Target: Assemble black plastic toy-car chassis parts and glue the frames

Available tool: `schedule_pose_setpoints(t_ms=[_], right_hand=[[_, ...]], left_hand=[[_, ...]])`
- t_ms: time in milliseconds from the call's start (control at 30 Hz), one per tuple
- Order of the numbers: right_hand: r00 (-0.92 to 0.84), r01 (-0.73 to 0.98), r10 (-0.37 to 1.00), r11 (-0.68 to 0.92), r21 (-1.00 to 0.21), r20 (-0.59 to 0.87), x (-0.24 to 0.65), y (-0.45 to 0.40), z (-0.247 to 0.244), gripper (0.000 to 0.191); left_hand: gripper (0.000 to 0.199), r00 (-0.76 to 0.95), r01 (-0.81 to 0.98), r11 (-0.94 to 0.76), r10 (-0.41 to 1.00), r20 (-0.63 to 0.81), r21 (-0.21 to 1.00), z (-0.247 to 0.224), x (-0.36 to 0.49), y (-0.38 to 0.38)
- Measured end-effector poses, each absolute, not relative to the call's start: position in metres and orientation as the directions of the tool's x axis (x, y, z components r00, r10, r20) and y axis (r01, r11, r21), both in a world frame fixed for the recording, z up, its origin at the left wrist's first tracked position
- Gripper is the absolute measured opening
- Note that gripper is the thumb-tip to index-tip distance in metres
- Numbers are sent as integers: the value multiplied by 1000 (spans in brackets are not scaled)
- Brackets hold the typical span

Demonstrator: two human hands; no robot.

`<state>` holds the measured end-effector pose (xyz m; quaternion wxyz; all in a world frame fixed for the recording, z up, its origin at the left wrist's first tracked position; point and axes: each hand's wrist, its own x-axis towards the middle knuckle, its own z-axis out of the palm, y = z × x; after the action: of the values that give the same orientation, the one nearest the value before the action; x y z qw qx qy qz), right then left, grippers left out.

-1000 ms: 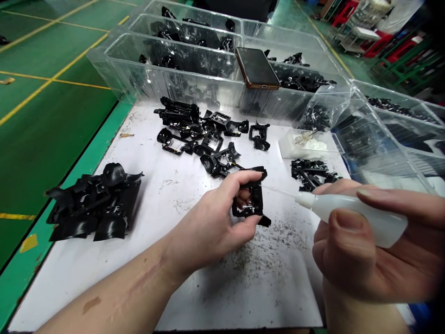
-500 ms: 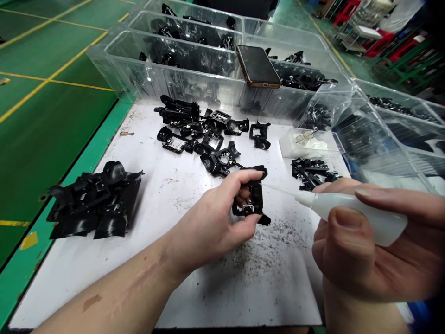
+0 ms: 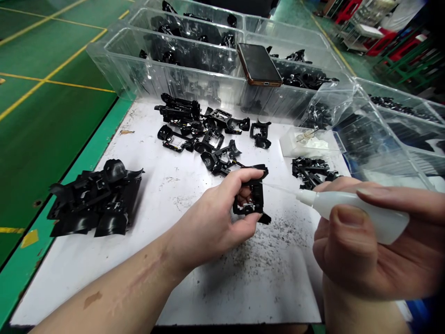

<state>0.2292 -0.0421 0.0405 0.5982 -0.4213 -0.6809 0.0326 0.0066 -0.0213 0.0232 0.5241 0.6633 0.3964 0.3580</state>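
Bottle (image 3: 365, 214) in hand, a person worked at a white counter (image 3: 194, 297); the right hand (image 3: 378, 266), above the near right corner, had its grip wrapped around the translucent white container, whose thin nozzle (image 3: 280, 189) was directed left. Over the counter's middle, the left hand (image 3: 220, 215) held a black plastic frame (image 3: 258, 197) by opposite sides, its grip parted only to the frame's width. The nozzle tip ended at the frame's upper right side; whether they touched could not be told. Dark specks (image 3: 243, 260) littered the surface below. A pile of black parts (image 3: 93, 199) sat toward the left edge, a heap of smaller pieces (image 3: 313, 171) toward the right. Farther back, more black frames (image 3: 212, 139) lay clustered short of the far edge, and a small box (image 3: 295, 147) stood near the far right corner. Clear plastic trays (image 3: 114, 74) lined the far edge, a phone (image 3: 259, 65) resting atop them. Beyond, yellow lines crossed green floor (image 3: 28, 55).
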Motion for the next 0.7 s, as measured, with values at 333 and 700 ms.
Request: schedule_pose_setpoints(t_ms=[333, 700], right_hand=[[64, 498, 622, 658, -565, 781, 226, -41, 42, 46], [60, 504, 610, 665, -551, 790, 223, -38, 44, 40]], left_hand=[[64, 427, 159, -137, 902, 57, 978, 24, 7, -21], [63, 431, 150, -150, 900, 72, 977, 23, 7, -21]])
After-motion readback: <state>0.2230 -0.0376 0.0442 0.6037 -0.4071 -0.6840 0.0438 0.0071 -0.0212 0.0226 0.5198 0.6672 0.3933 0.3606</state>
